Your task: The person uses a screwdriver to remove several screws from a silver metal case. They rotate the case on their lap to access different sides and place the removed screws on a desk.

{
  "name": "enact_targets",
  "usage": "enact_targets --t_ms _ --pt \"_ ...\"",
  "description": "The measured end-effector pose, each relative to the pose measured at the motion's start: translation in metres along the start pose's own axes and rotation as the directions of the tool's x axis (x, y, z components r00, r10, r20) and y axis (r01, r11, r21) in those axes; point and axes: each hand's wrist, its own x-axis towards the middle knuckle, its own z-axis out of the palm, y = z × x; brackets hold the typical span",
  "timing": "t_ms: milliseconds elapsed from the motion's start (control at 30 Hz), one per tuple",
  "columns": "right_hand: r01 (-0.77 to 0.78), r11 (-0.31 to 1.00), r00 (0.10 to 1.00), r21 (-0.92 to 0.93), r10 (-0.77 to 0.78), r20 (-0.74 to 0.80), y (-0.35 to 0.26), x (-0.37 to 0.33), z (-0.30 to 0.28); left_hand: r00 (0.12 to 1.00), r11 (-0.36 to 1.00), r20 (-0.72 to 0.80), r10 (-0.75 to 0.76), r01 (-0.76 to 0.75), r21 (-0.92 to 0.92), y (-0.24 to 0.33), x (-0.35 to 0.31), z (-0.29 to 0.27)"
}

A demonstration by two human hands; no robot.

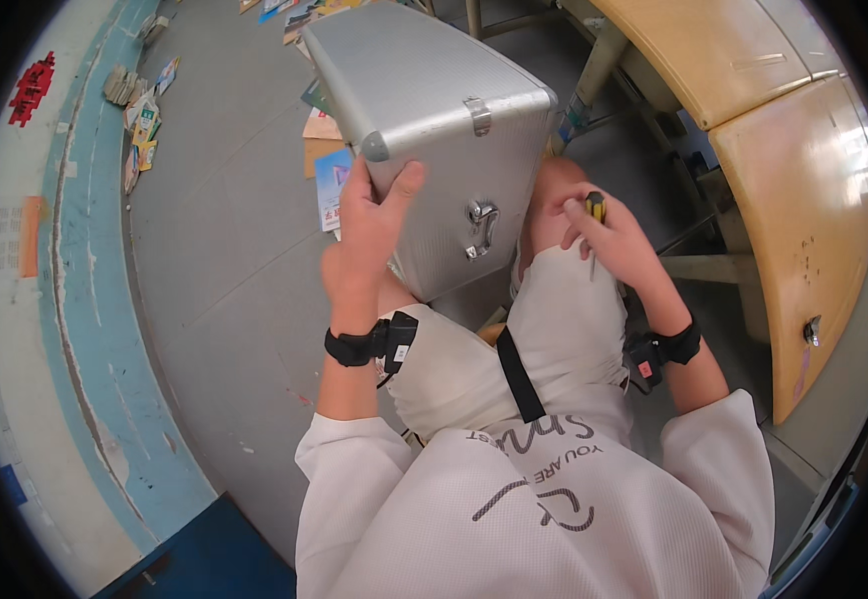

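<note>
A large silver aluminium case (424, 75) stands in front of me, between my bare knees. On its near face are a metal latch (478, 116) at the lid seam and a metal carrying handle (481, 230). With my left hand (364, 220) I grip the near left edge of the case, just under its rounded grey corner. The thumb lies on the front face and the fingers go round the side. Closed round a yellow and black screwdriver (595, 206), my right hand (613, 240) is over my right knee, apart from the case. The screwdriver's thin shaft points down toward my thigh.
Wooden desks (798, 190) with metal legs stand on the right, one with a small metal lock (811, 331). Books and papers (333, 185) lie on the grey floor (224, 250) behind the case and along the blue and white wall (104, 299).
</note>
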Motion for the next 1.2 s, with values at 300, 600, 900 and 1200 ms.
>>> enact_targets --t_ms 300,600,900,1200 --pt "-0.186 0.982 0.982 0.045 0.187 -0.031 0.018 0.034 0.029 0.997 0.974 0.015 -0.076 0.078 -0.211 -0.029 0.0 -0.006" --pt "-0.227 0.971 0.965 0.079 0.235 -0.118 0.028 0.054 0.04 0.991 0.946 0.043 -0.128 0.135 -0.294 -0.064 0.017 -0.009" --pt "-0.409 0.912 0.905 0.004 0.405 0.13 0.057 0.061 0.018 0.944 0.945 0.144 -0.297 0.312 -0.094 -0.072 -0.015 -0.017" --pt "-0.162 0.987 0.984 -0.008 0.161 -0.07 -0.019 0.058 -0.027 0.953 0.931 -0.278 -0.119 0.205 0.303 -0.085 -0.046 -0.013"
